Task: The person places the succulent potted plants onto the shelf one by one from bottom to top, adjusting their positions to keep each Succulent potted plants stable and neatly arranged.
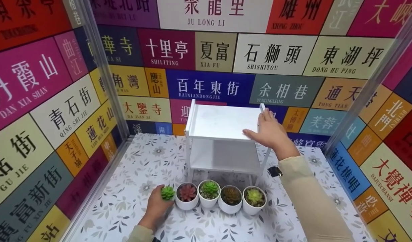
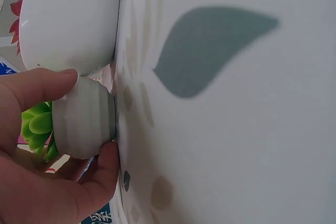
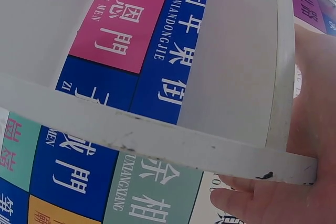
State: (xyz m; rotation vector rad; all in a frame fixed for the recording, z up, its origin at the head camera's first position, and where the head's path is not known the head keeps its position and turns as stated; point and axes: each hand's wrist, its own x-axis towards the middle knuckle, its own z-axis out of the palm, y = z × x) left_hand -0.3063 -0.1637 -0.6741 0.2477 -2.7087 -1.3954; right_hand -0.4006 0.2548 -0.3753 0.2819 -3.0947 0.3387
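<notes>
My left hand (image 1: 157, 205) grips a small potted succulent (image 1: 168, 193) with bright green leaves, at the left end of a row of pots. In the left wrist view its ribbed pale pot (image 2: 84, 119) sits between thumb and fingers, its base at the tabletop. Beside it stands a white pot with a red succulent (image 1: 187, 193). My right hand (image 1: 273, 132) holds the upper right side of a white two-tier shelf (image 1: 222, 121), thumb at the top board's front corner. The right wrist view has fingers round the outer side of the shelf's post (image 3: 236, 161).
Farther right in the row are a green succulent (image 1: 209, 191), a brownish one (image 1: 231, 197) and a yellow-green one (image 1: 254, 198), all in white pots before the shelf. A leaf-patterned cloth (image 1: 125, 188) covers the table. Colourful sign-printed walls (image 1: 209, 85) enclose three sides.
</notes>
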